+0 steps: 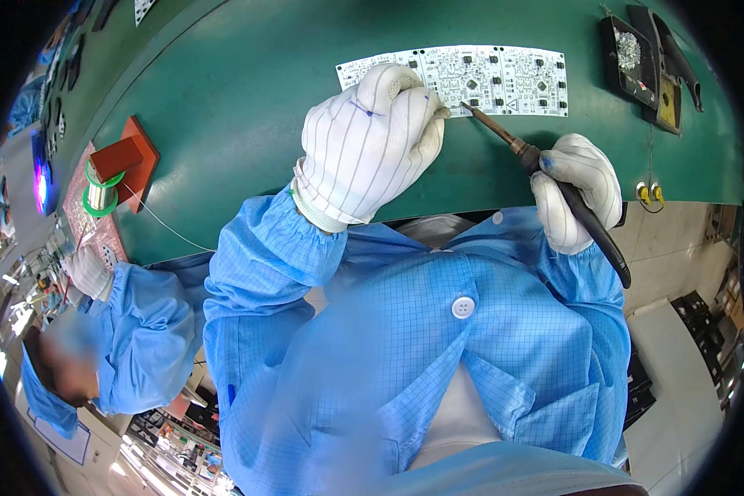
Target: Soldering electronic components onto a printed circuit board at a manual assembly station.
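A white circuit board panel (533, 87) with several small black parts lies on the green table. My left hand (368, 140), in a white striped glove, rests over its left part with fingers closed in a pinch near the lower edge. What the pinch holds is hidden by the glove. In my gloved right hand (579, 186) I grip a soldering iron (500, 131) by its black handle, the cord end trailing down past the wrist. The iron's tip touches or nearly touches the board just right of my left fingertips; I cannot tell which.
At left a solder wire spool (101, 198) sits by a reddish-brown stand (143, 161), its wire running toward my left sleeve. A black iron holder (670, 62) with a tray of silvery bits stands far right. Yellow plugs (649, 193) are at the table edge. A co-worker (145, 331) sits left.
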### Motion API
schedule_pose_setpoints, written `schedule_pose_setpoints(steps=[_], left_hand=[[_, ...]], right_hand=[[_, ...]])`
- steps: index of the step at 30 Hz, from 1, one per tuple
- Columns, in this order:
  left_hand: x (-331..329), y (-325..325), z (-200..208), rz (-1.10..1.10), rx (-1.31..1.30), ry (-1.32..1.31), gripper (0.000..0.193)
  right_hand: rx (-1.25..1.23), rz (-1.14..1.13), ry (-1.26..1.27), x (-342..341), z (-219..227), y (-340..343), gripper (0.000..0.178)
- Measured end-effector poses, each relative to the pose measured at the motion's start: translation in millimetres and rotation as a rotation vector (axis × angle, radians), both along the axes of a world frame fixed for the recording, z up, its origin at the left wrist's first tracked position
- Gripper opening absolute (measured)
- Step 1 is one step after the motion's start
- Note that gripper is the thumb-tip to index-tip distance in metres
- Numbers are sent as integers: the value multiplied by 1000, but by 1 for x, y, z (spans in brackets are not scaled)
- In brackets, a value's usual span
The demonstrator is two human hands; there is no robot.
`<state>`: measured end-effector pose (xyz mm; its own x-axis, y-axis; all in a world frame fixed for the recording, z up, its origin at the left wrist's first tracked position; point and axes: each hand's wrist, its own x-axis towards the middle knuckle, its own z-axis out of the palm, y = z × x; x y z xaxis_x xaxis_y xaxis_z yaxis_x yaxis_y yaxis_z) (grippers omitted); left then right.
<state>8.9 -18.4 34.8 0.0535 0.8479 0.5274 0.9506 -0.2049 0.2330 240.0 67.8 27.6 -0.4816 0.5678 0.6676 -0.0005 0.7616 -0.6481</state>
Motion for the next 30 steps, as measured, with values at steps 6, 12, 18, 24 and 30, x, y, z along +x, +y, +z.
schedule_pose_setpoints(steps=[6,12,18,24,30], left_hand=[[0,0,-1,12,8,0,15],[-3,0,-2,-10,16,7,15],[-6,-2,-1,0,14,12,16],[-5,2,3,-31,-4,-22,15],[-49,-6,23,115,-10,-491,9]], right_hand=[[-14,21,6,-1,3,1,27],[-49,48,-64,1,5,-3,27],[-60,16,-86,-1,7,-6,26],[-59,6,-94,4,5,-4,24],[-196,-219,93,18,-2,-3,16]])
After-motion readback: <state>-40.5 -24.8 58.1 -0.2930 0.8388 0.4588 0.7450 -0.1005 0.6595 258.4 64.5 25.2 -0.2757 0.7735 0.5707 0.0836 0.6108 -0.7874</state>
